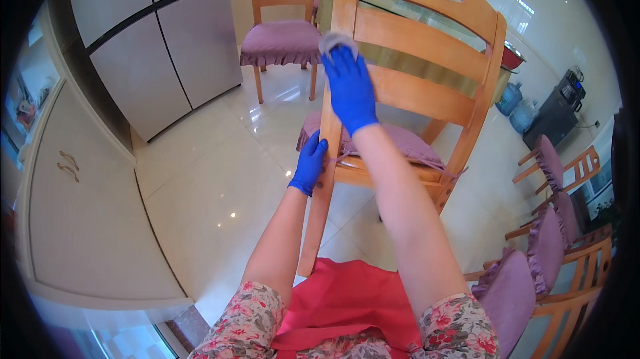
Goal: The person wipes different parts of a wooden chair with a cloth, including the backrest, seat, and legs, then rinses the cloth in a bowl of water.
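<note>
Before me stands a wooden ladder-back chair (pixel 417 94), its back towards me. My right hand (pixel 352 91), in a blue glove, holds a greyish cloth or pad (pixel 330 41) against the upper part of the left back post. The pad is blurred, so its exact kind is unclear. Lower on that same post, my gloved left hand (pixel 311 161) grips the wood near seat height. A purple seat cushion (pixel 400 144) lies on the chair, tied to the posts with thin straps. My right forearm hides part of the seat and lower rail.
Behind the chair is a glass-topped table (pixel 395 6). Another cushioned chair (pixel 282 41) stands by the refrigerator (pixel 200 44). A white cabinet (pixel 90 199) lines the left. Several chairs (pixel 545 249) fill the right side. Water bottles (pixel 525 115) stand near a dark dispenser (pixel 552 111).
</note>
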Demonstrator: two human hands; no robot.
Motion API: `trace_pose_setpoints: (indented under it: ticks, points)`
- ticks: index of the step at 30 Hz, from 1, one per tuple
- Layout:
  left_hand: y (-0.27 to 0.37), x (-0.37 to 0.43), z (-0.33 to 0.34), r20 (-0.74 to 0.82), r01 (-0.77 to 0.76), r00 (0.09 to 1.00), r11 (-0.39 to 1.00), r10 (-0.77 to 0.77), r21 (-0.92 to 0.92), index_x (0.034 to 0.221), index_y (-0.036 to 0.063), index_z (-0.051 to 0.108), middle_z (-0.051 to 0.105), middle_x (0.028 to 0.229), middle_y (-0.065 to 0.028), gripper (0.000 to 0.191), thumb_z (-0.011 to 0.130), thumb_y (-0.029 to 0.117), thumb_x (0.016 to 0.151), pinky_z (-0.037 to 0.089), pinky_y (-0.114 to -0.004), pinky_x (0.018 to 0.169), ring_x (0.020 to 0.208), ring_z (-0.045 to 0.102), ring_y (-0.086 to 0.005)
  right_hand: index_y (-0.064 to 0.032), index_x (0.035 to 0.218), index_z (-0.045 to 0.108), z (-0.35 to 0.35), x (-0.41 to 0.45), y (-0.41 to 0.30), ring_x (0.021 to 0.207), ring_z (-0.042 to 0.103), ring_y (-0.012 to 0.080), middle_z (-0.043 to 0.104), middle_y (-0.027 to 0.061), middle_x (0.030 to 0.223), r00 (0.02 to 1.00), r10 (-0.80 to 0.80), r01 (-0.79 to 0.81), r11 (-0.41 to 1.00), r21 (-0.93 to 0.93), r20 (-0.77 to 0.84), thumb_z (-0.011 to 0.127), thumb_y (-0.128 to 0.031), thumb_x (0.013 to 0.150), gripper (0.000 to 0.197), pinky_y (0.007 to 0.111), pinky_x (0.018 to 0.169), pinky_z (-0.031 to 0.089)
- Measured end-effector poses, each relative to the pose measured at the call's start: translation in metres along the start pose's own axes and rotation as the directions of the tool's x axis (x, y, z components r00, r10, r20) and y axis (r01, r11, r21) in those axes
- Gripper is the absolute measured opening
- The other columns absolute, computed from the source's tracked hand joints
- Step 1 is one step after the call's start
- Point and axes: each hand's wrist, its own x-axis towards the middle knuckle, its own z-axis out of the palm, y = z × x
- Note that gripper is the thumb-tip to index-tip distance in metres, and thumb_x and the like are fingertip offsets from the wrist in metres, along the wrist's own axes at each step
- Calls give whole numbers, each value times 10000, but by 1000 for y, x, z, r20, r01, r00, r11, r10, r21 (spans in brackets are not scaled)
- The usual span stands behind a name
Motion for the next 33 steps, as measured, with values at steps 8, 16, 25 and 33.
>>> trace_pose_setpoints:
  ticks: [8,16,25,33]
  points:
    - [-18,9,-7,-7,-193,981,979,193,-70,1348,49,444,571,1144,-28,460,503,276,952,444,-216,737,923,508,-81,-146,1307,479,-13,-78,-32,1288,386,213,464,62,1346,973,-136,106,981,164,184,475,-137,830,477,441,1095,237]
    - [-18,8,2,-46,-233,972,973,232,-8,1314,70,484,599,1007,5,424,517,274,944,415,-205,599,751,486,-54,-143,1282,495,-23,55,19,1299,358,222,445,69,1358,996,-47,51,997,-60,70,677,-258,709,612,491,1095,188]
    - [2,0,1,15,100,995,993,-99,-67,1302,-21,469,572,1165,-45,426,519,203,943,438,-227,831,988,523,-96,-126,1335,444,-27,-38,25,1324,339,239,407,95,1396,996,78,-79,997,11,47,588,-165,789,566,450,1113,194]
    - [-8,11,-1,61,32,998,991,-25,-126,1362,39,417,598,1028,-2,448,491,227,962,431,-179,599,702,506,-35,-100,1314,475,-54,-130,135,1241,411,319,462,148,1321,861,467,-477,879,-1,-203,521,-100,852,465,446,1036,318]
